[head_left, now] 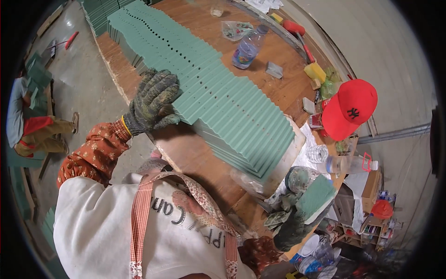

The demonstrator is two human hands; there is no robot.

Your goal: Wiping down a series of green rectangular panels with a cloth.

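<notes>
A long row of pale green ridged, overlapping tiles [204, 88] lies stacked on the wooden table, with dark dots along its middle. My left hand [153, 100], in a dirty grey-green glove, rests against the near left edge of this stack. Its fingers are stretched out and the thumb stands apart. At the lower right, my right hand [295, 230], in a dark glove, is closed around a green rectangular block [316, 197] with a pale lower edge. Part of its grip is hidden beneath the block. A round clear container [297, 179] stands beside the block.
On the table [200, 18] are a water bottle [249, 47], a grey block [274, 69], a yellow sponge [315, 72] and a red-handled tool [302, 39]. A red cap [350, 109] sits near the right edge, above another clear bottle [350, 163]. A person [35, 121] is at far left.
</notes>
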